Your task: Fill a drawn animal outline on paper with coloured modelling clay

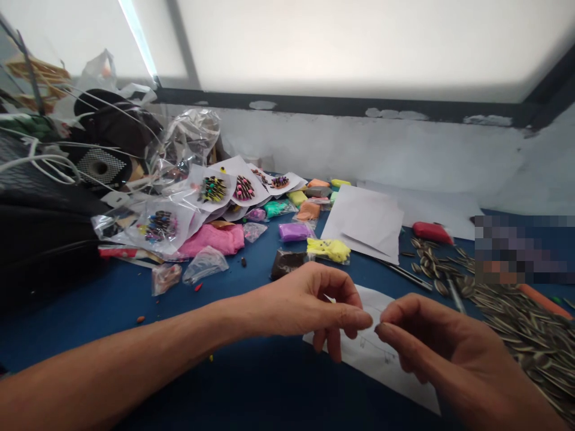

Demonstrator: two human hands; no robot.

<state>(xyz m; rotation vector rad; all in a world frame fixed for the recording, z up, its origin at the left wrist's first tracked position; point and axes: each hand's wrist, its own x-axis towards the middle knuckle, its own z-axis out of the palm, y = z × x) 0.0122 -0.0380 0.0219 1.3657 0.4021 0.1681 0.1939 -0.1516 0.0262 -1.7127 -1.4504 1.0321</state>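
Observation:
My left hand reaches in from the left, thumb and index finger pinched together. Opposite it, my right hand is also pinched, with a dark tint at its thumb tip. The two sets of fingertips are a small gap apart. Whatever either pinch holds is too small or hidden to make out. Under both hands lies a white paper sheet with thin pencil lines, partly covered by the fingers. Just behind my left hand is a dark brown clay pack, beside a yellow clay pack.
A heap of striped sunflower seeds spreads at the right, near a pen and a red pack. Blank paper sheets lie behind. Decorated seeds on paper, pink clay and plastic bags crowd the left.

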